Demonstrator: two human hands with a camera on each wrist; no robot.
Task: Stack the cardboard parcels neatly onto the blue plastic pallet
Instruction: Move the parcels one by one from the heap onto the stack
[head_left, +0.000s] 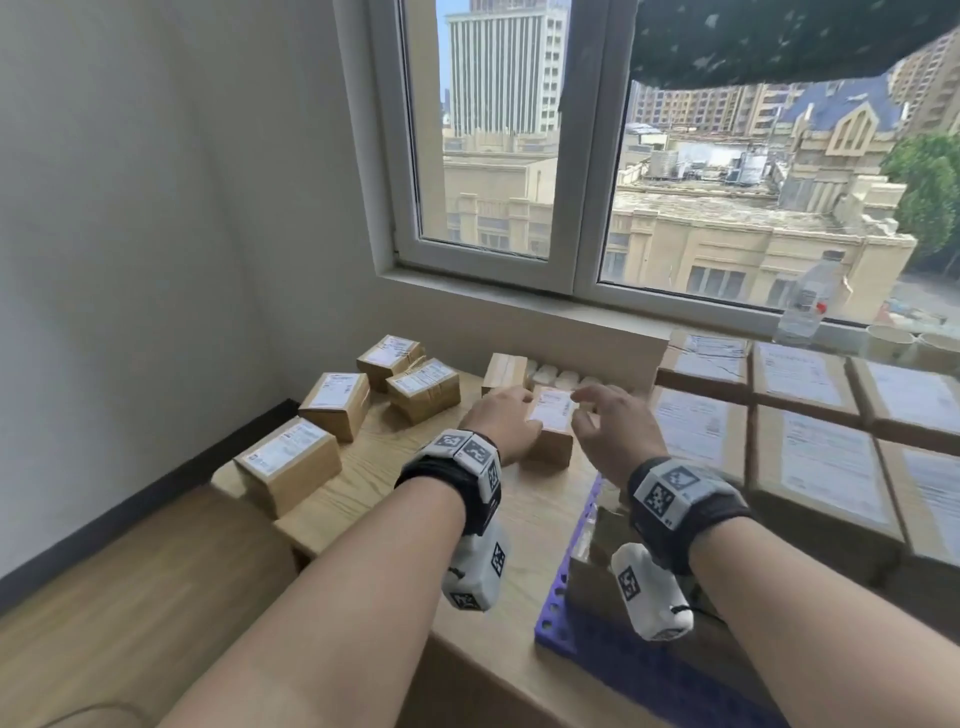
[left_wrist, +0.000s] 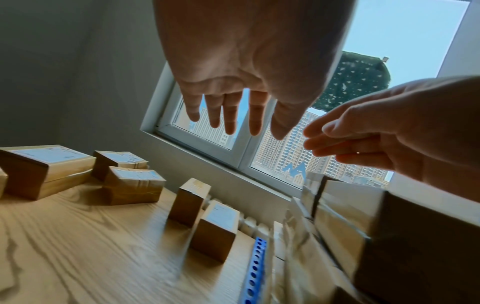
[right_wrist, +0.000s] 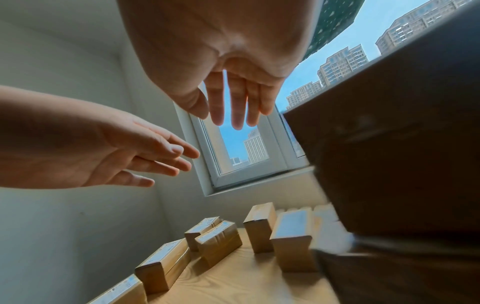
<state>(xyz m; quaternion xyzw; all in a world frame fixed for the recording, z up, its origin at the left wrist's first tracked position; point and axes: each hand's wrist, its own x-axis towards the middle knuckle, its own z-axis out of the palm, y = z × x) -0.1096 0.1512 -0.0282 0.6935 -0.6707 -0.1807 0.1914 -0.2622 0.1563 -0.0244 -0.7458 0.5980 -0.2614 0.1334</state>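
Note:
A small cardboard parcel (head_left: 550, 423) (left_wrist: 215, 228) (right_wrist: 292, 236) with a white label stands on the wooden table (head_left: 374, 493), just left of the blue pallet (head_left: 569, 613) (left_wrist: 255, 267). My left hand (head_left: 506, 421) (left_wrist: 230, 119) hovers at its left side and my right hand (head_left: 608, 418) (right_wrist: 233, 107) at its right. Both have straight, spread fingers and hold nothing. The wrist views show them above the parcel, apart from it. Labelled parcels (head_left: 810, 457) lie packed in rows on the pallet.
Several loose parcels (head_left: 288, 465) (head_left: 335, 397) (head_left: 423, 389) sit on the table's left part, and one (head_left: 504, 371) stands right behind the small parcel. A wall closes the left side. A water bottle (head_left: 808, 296) and cups (head_left: 891, 340) stand by the window sill.

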